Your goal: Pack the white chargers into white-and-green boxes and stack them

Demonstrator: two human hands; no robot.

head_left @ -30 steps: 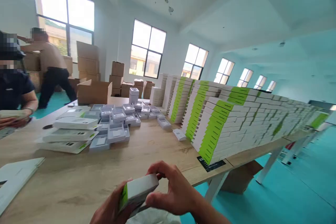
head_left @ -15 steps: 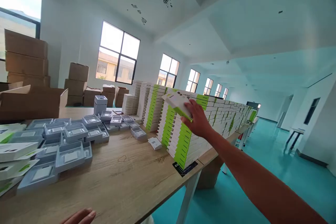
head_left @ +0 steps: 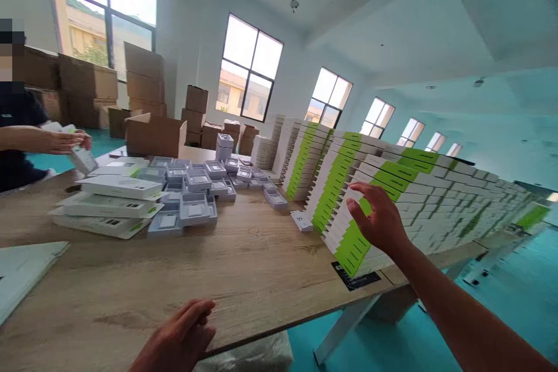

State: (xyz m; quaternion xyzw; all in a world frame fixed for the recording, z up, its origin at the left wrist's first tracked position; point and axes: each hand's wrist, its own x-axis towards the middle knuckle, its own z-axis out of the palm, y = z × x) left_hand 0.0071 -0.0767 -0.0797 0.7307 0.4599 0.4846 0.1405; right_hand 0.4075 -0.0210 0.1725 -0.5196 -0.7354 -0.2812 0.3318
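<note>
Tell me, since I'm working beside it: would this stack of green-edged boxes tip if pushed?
Probably yes: the stack of white boxes is tall and narrow, built of many loose boxes. Their smooth card faces likely slide easily, so a push from the right hand near the top could shift the upper ones.

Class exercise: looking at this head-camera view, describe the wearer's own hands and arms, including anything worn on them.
The right hand and left hand are bare, with no gloves. The right forearm has no sleeve, watch or band. The left arm is cut off by the picture's bottom edge.
</note>
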